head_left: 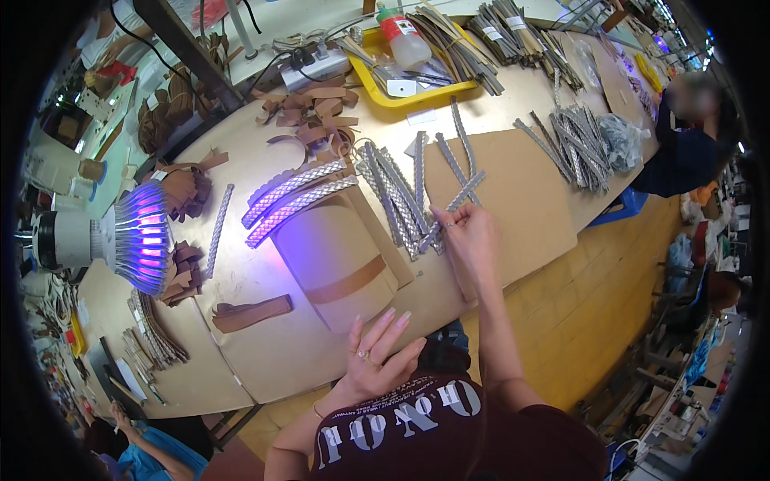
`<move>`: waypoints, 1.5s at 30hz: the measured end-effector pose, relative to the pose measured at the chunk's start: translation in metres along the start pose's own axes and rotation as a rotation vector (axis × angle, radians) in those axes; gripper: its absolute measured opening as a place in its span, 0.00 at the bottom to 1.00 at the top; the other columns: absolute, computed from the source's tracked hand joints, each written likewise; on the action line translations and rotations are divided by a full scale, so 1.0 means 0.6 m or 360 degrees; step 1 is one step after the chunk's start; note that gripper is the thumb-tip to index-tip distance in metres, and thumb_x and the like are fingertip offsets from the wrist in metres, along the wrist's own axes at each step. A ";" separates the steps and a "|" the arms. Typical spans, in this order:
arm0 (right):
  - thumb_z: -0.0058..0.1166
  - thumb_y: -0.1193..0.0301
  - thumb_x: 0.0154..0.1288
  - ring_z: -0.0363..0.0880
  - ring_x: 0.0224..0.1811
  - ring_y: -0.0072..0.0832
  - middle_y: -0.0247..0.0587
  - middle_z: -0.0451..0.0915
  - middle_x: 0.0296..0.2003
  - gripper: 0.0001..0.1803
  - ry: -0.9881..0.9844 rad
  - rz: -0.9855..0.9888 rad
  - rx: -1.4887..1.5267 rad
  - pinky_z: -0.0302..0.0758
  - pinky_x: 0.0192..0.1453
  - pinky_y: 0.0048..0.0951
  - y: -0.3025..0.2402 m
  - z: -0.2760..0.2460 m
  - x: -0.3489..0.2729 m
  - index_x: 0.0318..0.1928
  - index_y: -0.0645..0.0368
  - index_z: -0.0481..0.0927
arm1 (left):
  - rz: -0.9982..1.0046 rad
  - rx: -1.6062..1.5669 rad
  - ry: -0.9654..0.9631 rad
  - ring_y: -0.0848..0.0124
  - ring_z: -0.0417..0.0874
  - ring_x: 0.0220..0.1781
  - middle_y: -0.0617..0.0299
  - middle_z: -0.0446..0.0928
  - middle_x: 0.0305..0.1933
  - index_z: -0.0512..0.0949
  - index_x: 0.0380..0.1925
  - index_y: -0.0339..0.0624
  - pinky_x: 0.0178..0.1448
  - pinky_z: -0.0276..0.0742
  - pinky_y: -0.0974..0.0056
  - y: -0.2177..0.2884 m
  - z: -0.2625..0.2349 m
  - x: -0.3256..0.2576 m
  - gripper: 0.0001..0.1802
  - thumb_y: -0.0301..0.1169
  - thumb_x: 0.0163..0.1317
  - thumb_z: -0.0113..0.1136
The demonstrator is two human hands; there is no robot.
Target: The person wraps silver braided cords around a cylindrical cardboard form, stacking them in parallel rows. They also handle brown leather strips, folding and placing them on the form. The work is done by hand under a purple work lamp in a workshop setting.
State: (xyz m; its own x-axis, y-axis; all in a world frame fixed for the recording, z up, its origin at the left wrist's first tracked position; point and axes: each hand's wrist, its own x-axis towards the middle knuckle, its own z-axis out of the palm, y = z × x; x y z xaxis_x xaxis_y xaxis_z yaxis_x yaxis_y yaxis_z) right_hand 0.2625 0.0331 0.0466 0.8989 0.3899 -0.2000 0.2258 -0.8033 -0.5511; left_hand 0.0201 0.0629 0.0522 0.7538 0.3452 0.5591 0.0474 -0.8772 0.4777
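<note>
Pinching a silver braided strip (455, 207) at centre frame, right hand (468, 234) closed on it above the strip pile (397, 196), left hand (377, 353) open, fingers spread, lower centre

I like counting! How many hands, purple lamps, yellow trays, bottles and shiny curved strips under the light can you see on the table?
The person's hands: 2, left hand and right hand
Purple lamp: 1
Yellow tray: 1
Bottle: 1
Curved strips under the light: 2
Total: 7
</note>
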 end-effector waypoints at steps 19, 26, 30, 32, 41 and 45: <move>0.68 0.64 0.55 0.79 0.21 0.29 0.39 0.79 0.18 0.15 0.0199 -0.0017 0.0134 0.73 0.29 0.32 0.010 0.007 0.002 0.28 0.65 0.82 | 0.0069 -0.0042 0.0002 0.61 0.79 0.59 0.60 0.79 0.56 0.83 0.40 0.55 0.74 0.57 0.50 0.006 -0.008 0.014 0.14 0.29 0.51 0.66; 0.66 0.70 0.54 0.81 0.32 0.41 0.48 0.81 0.28 0.16 0.0250 -0.0099 0.0339 0.75 0.39 0.37 0.011 0.014 0.003 0.39 0.64 0.76 | 0.0080 -0.0051 0.0010 0.60 0.79 0.59 0.60 0.80 0.55 0.82 0.39 0.54 0.72 0.61 0.51 -0.010 -0.042 0.030 0.12 0.28 0.53 0.65; 0.61 0.74 0.54 0.77 0.31 0.36 0.42 0.76 0.28 0.20 0.0374 -0.0282 0.0173 0.74 0.40 0.35 0.000 0.020 -0.009 0.46 0.63 0.69 | 0.0011 0.0023 0.0066 0.60 0.79 0.59 0.59 0.79 0.56 0.81 0.39 0.52 0.70 0.65 0.51 -0.023 -0.068 0.035 0.11 0.29 0.55 0.65; 0.60 0.75 0.54 0.76 0.29 0.35 0.40 0.74 0.26 0.19 0.0359 -0.0185 0.0128 0.74 0.39 0.34 0.000 0.020 -0.009 0.46 0.62 0.70 | -0.0083 0.0142 0.0089 0.59 0.78 0.59 0.58 0.79 0.56 0.81 0.39 0.50 0.69 0.66 0.51 -0.029 -0.076 0.032 0.10 0.29 0.56 0.64; 0.48 0.76 0.63 0.72 0.27 0.19 0.35 0.77 0.32 0.14 -0.0129 -0.0044 0.0602 0.70 0.30 0.23 0.045 -0.058 0.002 0.47 0.68 0.79 | -0.0480 0.0008 -0.0164 0.51 0.67 0.71 0.47 0.68 0.68 0.73 0.59 0.39 0.73 0.58 0.48 -0.050 -0.078 -0.020 0.28 0.38 0.60 0.64; 0.46 0.80 0.65 0.72 0.27 0.19 0.36 0.78 0.35 0.14 -0.0289 -0.0534 0.0795 0.69 0.31 0.23 -0.003 -0.095 -0.034 0.49 0.69 0.80 | -0.0492 -0.0014 -0.0159 0.53 0.64 0.73 0.47 0.65 0.70 0.70 0.62 0.38 0.76 0.55 0.49 -0.048 -0.068 -0.026 0.32 0.43 0.62 0.62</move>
State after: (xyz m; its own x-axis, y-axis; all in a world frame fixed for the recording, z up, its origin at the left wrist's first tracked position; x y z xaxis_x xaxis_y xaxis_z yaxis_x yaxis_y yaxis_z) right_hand 0.2654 0.0010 0.0979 0.7214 0.6899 -0.0606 0.2425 -0.3336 -0.9110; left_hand -0.0198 0.0962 0.0575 0.7652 0.5601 0.3175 0.2789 -0.7328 0.6206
